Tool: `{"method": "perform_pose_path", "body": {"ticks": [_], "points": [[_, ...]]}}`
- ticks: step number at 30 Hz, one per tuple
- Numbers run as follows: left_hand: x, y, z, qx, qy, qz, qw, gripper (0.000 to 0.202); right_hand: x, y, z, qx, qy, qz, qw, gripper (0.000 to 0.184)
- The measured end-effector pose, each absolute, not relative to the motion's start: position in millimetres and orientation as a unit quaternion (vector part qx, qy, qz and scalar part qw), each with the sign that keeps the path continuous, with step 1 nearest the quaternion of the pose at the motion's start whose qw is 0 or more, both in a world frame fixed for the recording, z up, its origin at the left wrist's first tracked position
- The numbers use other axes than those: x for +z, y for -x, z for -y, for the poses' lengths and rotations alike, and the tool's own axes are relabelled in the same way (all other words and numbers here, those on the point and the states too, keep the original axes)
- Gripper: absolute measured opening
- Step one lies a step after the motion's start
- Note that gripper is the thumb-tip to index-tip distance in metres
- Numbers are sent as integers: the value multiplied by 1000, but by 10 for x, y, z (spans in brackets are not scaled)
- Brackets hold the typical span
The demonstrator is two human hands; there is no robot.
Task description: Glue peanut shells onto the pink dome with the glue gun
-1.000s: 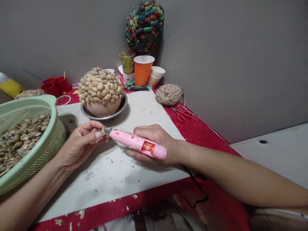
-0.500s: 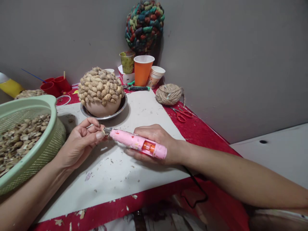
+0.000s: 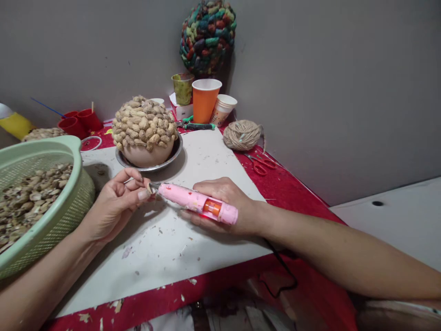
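Note:
My right hand [image 3: 223, 197] is wrapped round a pink glue gun [image 3: 186, 196], its nozzle pointing left. Between the thumb and fingers of my left hand [image 3: 119, 200] a small peanut shell [image 3: 149, 187] is pinched, right at the nozzle tip. Just beyond my left hand stands a rounded pale form [image 3: 148, 156], its upper part covered in peanut shells [image 3: 143, 122]. It rests in a shallow metal dish [image 3: 177, 149]. To the left, a green plastic basket [image 3: 81, 179] holds many loose shells [image 3: 31, 197].
A white board [image 3: 165, 257] with scattered crumbs lies on a red cloth [image 3: 285, 184]. Twine [image 3: 243, 134] and red scissors [image 3: 260, 164] lie at the right. Behind stand an orange cup [image 3: 206, 103], pliers [image 3: 200, 126] and a multicoloured ball [image 3: 208, 39]. A black cord [image 3: 284, 266] hangs near my right forearm.
The glue gun has tilted very slightly in my right hand, its rear end shifting a little up and left. My left hand keeps its pinch at the nozzle.

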State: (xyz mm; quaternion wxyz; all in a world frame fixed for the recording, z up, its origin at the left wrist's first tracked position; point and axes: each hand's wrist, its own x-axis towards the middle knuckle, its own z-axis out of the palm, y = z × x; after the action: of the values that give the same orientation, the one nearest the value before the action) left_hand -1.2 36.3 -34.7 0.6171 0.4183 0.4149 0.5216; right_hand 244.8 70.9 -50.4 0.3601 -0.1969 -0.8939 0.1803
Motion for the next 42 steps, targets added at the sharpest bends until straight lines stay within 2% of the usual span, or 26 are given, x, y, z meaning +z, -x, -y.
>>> {"method": "perform_pose_path", "body": {"ticks": [16, 31, 42], "points": [[-352, 8, -372, 535, -414, -403, 616, 29, -508, -2441, -700, 195, 202, 884, 375, 34], [-344, 18, -370, 544, -410, -394, 618, 30, -511, -2457, -702, 207, 220, 885, 354, 36], [-358, 22, -386, 548, -409, -395, 614, 29, -486, -2440, -713, 238, 196, 872, 379, 33]]}}
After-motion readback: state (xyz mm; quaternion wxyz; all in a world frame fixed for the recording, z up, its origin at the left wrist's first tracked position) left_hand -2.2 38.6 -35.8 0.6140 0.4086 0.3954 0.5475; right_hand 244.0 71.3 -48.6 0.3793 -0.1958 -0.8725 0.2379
